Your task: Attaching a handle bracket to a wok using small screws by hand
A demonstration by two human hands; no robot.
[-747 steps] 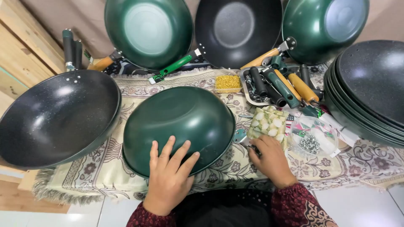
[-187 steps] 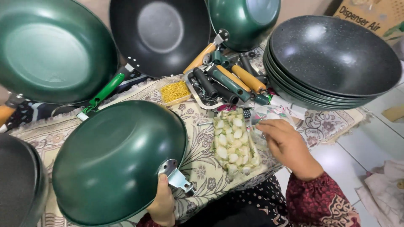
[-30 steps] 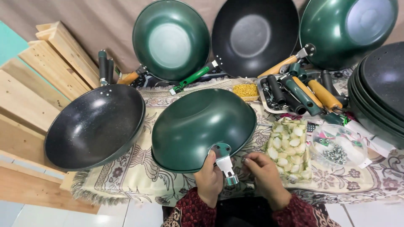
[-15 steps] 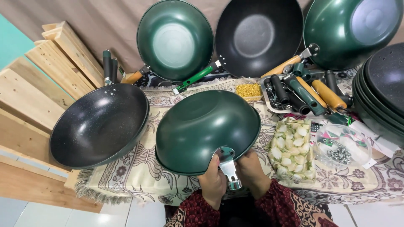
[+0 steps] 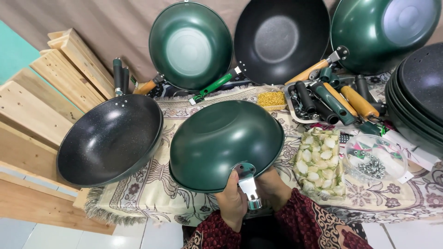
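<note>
The upturned green wok (image 5: 226,143) lies at the near edge of the patterned cloth (image 5: 147,184), its metal handle bracket (image 5: 248,184) pointing toward the person. The left hand (image 5: 232,203) has its grip closed around the bracket from the left; the right hand (image 5: 273,186) touches the wok's rim just beside it, its grip hidden. A black wok (image 5: 110,138) sits near the cloth's left edge.

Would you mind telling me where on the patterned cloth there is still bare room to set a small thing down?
Bare patches: the patterned cloth between the black wok and the upturned green wok, and its near right corner below the clear tub of screws. Crowded: the far right, with the tray of handles and the stacked black woks.
</note>
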